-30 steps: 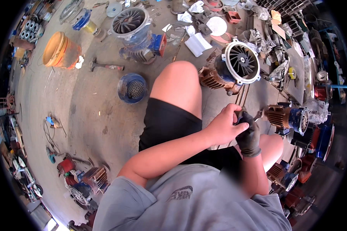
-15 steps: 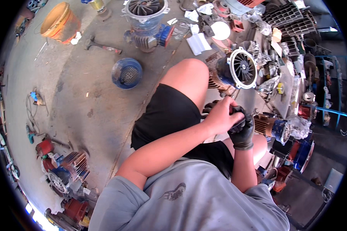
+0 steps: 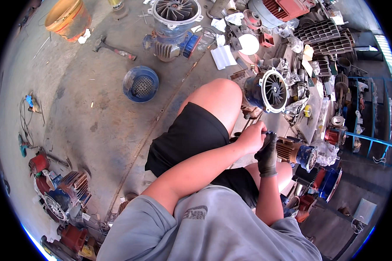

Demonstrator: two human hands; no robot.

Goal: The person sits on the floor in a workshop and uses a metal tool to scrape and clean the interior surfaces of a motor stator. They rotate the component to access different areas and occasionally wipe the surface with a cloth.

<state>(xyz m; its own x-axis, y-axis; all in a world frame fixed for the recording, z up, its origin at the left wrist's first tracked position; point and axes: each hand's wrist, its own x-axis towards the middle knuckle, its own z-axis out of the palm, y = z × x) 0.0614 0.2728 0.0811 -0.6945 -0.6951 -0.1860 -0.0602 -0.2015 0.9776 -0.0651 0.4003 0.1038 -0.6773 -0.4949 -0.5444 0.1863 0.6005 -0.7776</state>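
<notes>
My left hand [image 3: 251, 137] is bare and crosses in front of me, its fingers pinched together. They meet the fingertips of my right hand [image 3: 266, 157], which wears a dark grey work glove [image 3: 265, 167] and has its fingers bunched. Something small and dark shows between the two hands; I cannot make out whether it is a separate thing or the glove's fingertips. Just beyond the hands stands a motor with a round, vaned fan [image 3: 274, 90] in a pale ring. A rusty, finned motor [image 3: 307, 155] with a blue end lies right of the glove.
A blue perforated bowl [image 3: 141, 85], a hammer [image 3: 115, 48] and an orange bucket [image 3: 67, 21] are on the floor to the left. Another fan-topped motor [image 3: 172, 30] stands ahead. Loose parts, plastic wrap and metal grids [image 3: 318, 32] crowd the right, near a blue rack [image 3: 370, 139].
My hands have moved slightly lower and closer together at the fingertips. My left fingers no longer lie over the top of the glove. The whole view has shifted a little.
</notes>
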